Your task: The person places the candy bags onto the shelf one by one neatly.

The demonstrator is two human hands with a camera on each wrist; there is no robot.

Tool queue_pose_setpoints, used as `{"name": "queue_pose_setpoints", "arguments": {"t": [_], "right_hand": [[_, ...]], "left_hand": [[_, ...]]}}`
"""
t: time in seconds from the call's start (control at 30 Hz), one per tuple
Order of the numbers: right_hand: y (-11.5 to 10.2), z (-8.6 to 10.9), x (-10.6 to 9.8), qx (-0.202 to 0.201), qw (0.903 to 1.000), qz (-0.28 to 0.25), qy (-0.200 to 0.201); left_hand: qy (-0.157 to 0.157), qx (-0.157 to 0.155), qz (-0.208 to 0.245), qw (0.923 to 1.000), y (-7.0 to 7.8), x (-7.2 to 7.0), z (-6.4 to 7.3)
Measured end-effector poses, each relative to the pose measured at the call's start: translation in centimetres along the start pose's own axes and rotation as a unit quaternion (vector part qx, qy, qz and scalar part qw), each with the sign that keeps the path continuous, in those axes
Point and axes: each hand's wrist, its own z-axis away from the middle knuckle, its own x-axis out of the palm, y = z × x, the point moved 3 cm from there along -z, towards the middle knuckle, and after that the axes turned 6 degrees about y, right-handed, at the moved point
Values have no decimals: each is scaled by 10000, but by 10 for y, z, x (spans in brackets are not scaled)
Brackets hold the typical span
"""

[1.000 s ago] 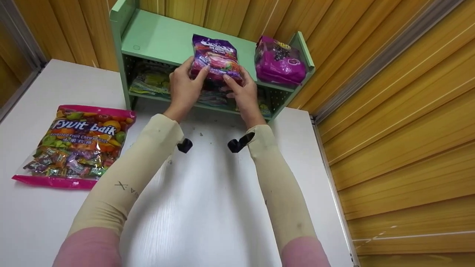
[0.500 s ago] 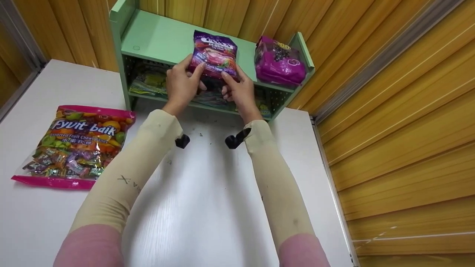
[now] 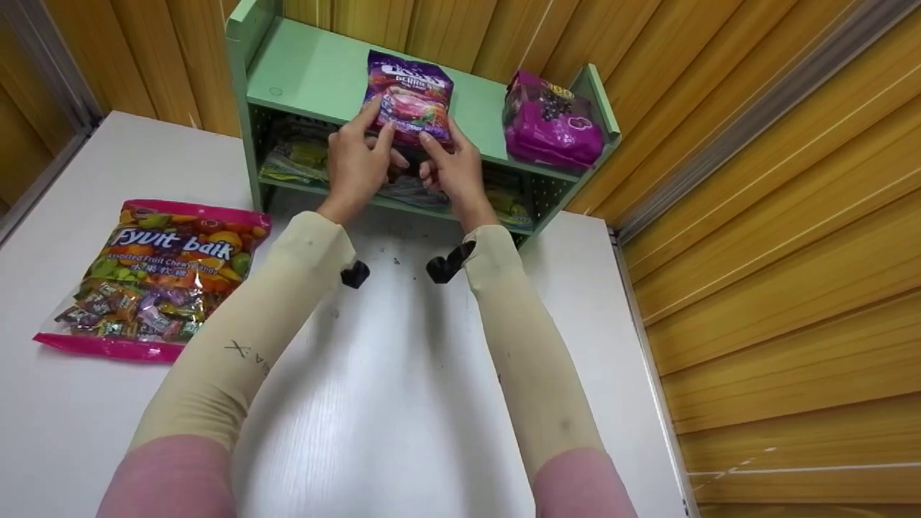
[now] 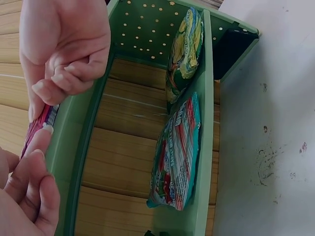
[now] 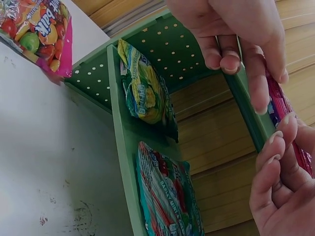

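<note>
A purple bag of berry candy lies tilted against the top board of the green shelf, its printed face up. My left hand pinches its lower left part, thumb in front. The right hand grips the lower right corner between thumb and fingers. From the left wrist view, only a thin red-purple edge of the candy bag shows between the two hands. The right wrist view likewise shows the bag's edge at the fingertips.
A magenta grape candy bag sits at the top board's right end. Below, the green shelf holds yellow-green and teal bags. A large Fyvit baik candy bag lies on the white table, left. Wooden slats rise behind.
Both hands have carried the berry candy bag a little back and left over the top board. The head view has shifted slightly.
</note>
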Motion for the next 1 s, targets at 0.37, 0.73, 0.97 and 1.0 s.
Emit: {"name": "queue_pose_setpoints", "arguments": {"t": [0.37,0.73,0.97,1.0], "right_hand": [[-15,9,22,223,9995,42,-231],[-9,3,49,-18,9993,19,-384],[-10,4,63,57,9992,170,-367],[-10,4,65,78,9989,249,-378]], "left_hand": [[29,57,-237,9997,-7,-6,-1],[263,74,-347,9990,-18,-25,-1],[284,-62,-421,9987,-22,-37,-2],[278,-80,-417,9987,-23,-39,-2]]}}
